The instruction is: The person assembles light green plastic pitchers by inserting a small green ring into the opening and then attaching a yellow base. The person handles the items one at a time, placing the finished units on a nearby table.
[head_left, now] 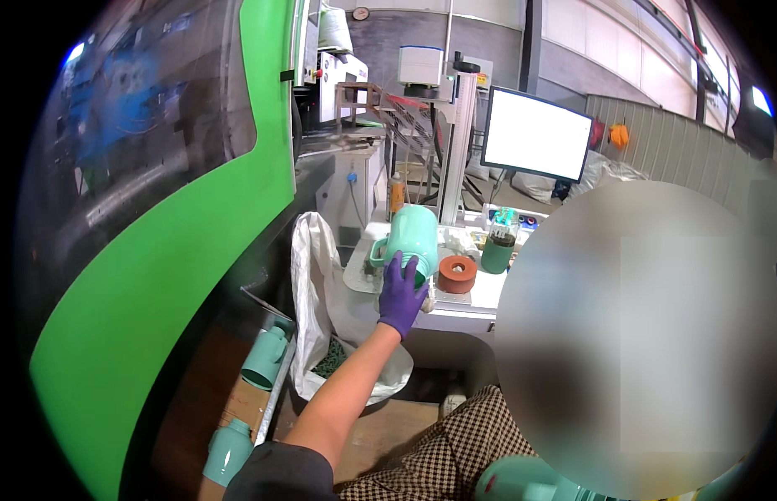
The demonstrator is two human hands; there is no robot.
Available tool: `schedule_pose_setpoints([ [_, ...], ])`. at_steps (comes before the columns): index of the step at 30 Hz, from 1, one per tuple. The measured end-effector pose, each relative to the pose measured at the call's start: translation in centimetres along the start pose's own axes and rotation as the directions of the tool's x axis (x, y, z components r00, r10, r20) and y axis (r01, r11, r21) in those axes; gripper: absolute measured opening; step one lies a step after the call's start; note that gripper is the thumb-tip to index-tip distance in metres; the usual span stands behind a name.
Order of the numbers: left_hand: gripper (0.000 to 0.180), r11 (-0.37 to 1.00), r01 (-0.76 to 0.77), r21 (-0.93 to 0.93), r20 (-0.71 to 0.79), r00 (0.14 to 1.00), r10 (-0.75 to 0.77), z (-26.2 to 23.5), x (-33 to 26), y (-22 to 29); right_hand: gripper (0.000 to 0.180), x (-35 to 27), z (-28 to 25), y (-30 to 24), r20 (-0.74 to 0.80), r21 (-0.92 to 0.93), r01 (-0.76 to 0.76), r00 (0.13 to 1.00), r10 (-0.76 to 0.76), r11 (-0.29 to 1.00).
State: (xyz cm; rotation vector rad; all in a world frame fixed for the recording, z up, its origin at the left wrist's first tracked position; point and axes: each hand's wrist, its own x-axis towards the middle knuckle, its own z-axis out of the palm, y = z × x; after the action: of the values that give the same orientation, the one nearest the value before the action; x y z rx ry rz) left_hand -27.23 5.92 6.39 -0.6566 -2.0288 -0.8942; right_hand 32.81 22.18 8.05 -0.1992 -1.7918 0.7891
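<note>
Checked brown-and-cream cloth (459, 447) nearest the lens at the lower edge, woven look, partly swallowed by a large blurred patch on the right that hides everything behind it. Biggest by far: curved bright green machine panel (167, 275), glossy, smooth, with dark reflective window above; runs off the frame at left. White monitor (536, 134) upright beyond the bench, screen blank and glaring. White woven sack (315, 288) slumped open against the bench side, crinkled, dark green granules showing inside. Pale worktable (480, 292), flat top, front edge partly hidden by the blur. Left hand (403, 294), purple glove, forearm bare and stretched forward from the lower edge; fingers spread and wrapped round the lower part of a teal plastic pipe fitting (412, 236), cylindrical, smooth, matte, with a side branch to its left; held upright above the table's left end, just beside a reddish-orange ring (457, 274), thick, round, rubbery-looking, lying flat. Similar teal fittings (267, 355) on the brown floor boards below, one tilted, one cut by the dark rim. Small dark-filled jar (499, 246) behind the ring, detail hard to make out. Right hand not visible.
</note>
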Motion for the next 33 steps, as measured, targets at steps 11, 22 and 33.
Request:
schedule_pose_setpoints([
  [11, 0.095, 0.969, 0.049, 0.243, 0.118, 0.990, -0.080, 3.1, 1.6, 0.0, 0.061, 1.9, 4.4, 0.1, 0.480, -0.260, 0.596, 0.762, -0.434, 0.759],
  [22, 0.085, 0.447, -0.073, -0.891, 0.402, 0.328, 0.855, -19.4, -6.6, 23.3, 0.039, 4.4, 14.4, -3.3, 0.110, 0.169, 0.052, 0.991, -0.071, 0.984],
  [33, 0.047, 0.557, 0.657, -0.509, 0.857, 0.452, 0.250, -13.4, -14.6, 3.7, 0.058, 2.2, -15.2, 8.1, -0.273, -0.872, -0.271, 0.960, 0.054, 0.408],
])
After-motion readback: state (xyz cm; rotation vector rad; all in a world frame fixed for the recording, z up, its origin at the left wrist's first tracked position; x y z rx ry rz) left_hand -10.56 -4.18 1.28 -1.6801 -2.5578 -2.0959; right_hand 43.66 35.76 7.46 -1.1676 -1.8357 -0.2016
